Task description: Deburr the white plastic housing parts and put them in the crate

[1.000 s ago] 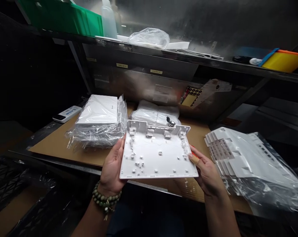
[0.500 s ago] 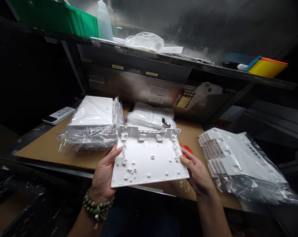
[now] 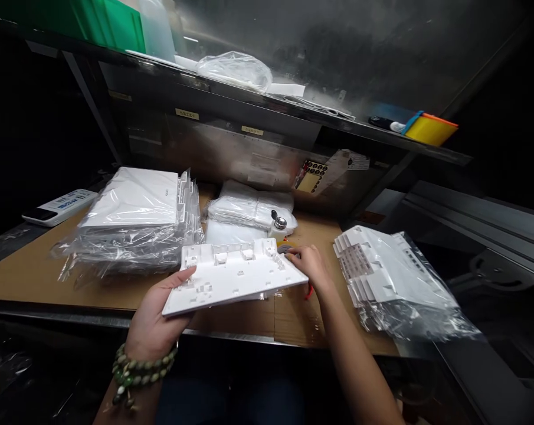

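White plastic panel [image 3: 235, 276] sits tilted above the cardboard-covered bench [image 3: 293, 316], gripped at its near-left corner by the left hand [image 3: 154, 321]. The right hand [image 3: 310, 265] rests beside the panel's far-right edge, fingers curled over a red tool [image 3: 310, 290]; its grasp cannot be told.

Bare cardboard [image 3: 288, 316] lies open between bagged stacks [image 3: 134, 227] and [image 3: 395, 280].

You're at a factory assembly station: a cardboard-lined counter [image 3: 36, 277] carries bagged stacks of white moulded plastic covers [image 3: 134, 221], and a metal shelf [image 3: 258, 106] above holds a green bin [image 3: 102, 23], a bottle [image 3: 157, 29] and labels.
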`<act>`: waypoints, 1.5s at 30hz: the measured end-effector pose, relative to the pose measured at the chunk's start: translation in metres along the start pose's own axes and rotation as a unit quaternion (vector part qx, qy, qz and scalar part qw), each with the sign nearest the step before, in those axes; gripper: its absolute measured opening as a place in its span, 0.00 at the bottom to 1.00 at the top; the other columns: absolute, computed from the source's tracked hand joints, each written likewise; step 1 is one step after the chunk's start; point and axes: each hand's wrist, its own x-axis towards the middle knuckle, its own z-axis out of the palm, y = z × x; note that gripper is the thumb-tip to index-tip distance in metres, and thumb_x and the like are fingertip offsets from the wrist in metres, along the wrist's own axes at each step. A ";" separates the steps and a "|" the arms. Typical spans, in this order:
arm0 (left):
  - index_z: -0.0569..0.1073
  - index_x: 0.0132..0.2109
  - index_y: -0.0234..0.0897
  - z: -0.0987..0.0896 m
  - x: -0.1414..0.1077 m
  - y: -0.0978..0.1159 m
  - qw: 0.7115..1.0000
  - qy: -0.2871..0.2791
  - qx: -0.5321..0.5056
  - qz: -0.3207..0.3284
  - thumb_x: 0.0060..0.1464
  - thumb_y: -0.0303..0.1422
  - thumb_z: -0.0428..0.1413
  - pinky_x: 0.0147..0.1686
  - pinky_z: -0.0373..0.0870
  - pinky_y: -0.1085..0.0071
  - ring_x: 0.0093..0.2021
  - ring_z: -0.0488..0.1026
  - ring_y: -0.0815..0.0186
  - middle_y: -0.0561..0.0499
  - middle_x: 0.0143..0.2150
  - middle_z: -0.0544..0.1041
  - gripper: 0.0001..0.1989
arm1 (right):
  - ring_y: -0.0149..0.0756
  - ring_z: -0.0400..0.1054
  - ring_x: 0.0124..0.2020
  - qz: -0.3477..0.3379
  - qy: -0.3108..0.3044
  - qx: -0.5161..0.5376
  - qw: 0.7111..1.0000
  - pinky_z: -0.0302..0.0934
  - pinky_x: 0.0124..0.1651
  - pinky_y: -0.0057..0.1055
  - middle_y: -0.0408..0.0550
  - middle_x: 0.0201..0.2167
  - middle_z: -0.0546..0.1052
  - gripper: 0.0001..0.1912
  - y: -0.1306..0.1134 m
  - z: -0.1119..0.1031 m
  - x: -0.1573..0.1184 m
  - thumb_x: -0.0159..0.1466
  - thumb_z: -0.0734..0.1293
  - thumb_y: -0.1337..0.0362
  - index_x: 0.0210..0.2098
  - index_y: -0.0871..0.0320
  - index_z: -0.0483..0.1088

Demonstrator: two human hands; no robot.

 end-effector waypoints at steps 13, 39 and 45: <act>0.61 0.68 0.28 0.004 -0.001 -0.002 1.000 0.003 -0.023 -0.009 0.61 0.20 0.48 0.43 0.84 0.53 0.41 0.83 0.48 0.36 0.46 0.83 0.28 | 0.41 0.75 0.44 -0.063 0.067 0.175 0.980 0.70 0.45 0.39 0.56 0.59 0.75 0.22 -0.013 -0.001 -0.023 0.72 0.51 0.45 0.53 0.53 0.62; 0.76 0.58 0.46 -0.114 0.031 -0.002 0.578 -0.155 0.580 0.552 0.63 0.31 0.60 0.58 0.73 0.73 0.55 0.78 0.60 0.51 0.56 0.81 0.17 | 0.41 0.74 0.37 -0.059 0.023 0.203 0.977 0.70 0.38 0.37 0.51 0.44 0.77 0.25 -0.045 -0.007 0.013 0.63 0.67 0.43 0.50 0.53 0.75; 0.74 0.60 0.43 -0.104 0.022 -0.015 0.575 -0.115 0.505 0.633 0.61 0.22 0.59 0.61 0.71 0.73 0.57 0.77 0.63 0.51 0.58 0.80 0.22 | 0.53 0.68 0.54 -0.102 0.096 -0.043 0.989 0.60 0.58 0.45 0.61 0.53 0.72 0.21 -0.036 -0.007 0.070 0.67 0.62 0.59 0.56 0.61 0.73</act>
